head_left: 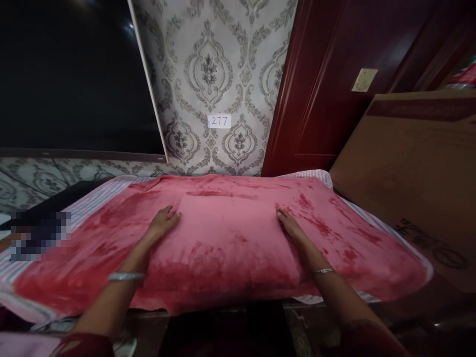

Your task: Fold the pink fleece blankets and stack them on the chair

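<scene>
A plump, pink plush pillow-like bundle [226, 233], with darker red rubbed patches along its front, sits in the middle of a matching pink plush cloth [334, 233]. Whether it is a pillow or folded fabric under the cloth, I cannot tell. My left hand [163, 223] rests at its left side, thumb and fingers apart, touching the plush. At the opposite side lies my right hand [290, 225], fingers stretched along the edge. Neither hand is wrapped round anything. Below the pink cloth, a striped cloth [124, 187] shows at the borders.
A large black television screen [74, 79] stands at the left, before patterned wallpaper [208, 59]. A paper label [219, 121] reads 277. On the right are a dark red door panel [316, 99] and a big cardboard box [412, 173] close to the table. A blurred patch covers something at far left.
</scene>
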